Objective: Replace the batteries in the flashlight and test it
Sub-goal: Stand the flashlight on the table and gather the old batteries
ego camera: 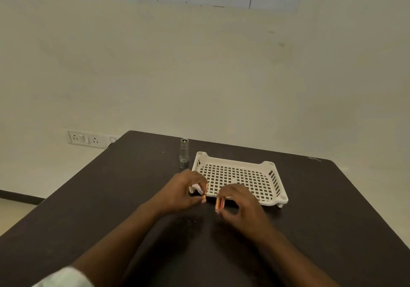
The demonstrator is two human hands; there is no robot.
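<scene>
Both hands work small batteries just in front of a white basket on a dark table.

Dark table (pixel 111 198) has bare room at 9 o'clock and toward its near edge; its far edge meets the wall. White basket (pixel 274 183) sits at 1 o'clock of the hands. Left hand (pixel 184 190) pinches one battery (pixel 204 197); right hand (pixel 241 207) grips orange batteries (pixel 219 203). Silver flashlight (pixel 184 153) stands upright at 12 o'clock, beside the basket's far left corner, apart from both hands. Wall sockets (pixel 85 139) lie at 10 o'clock.
</scene>
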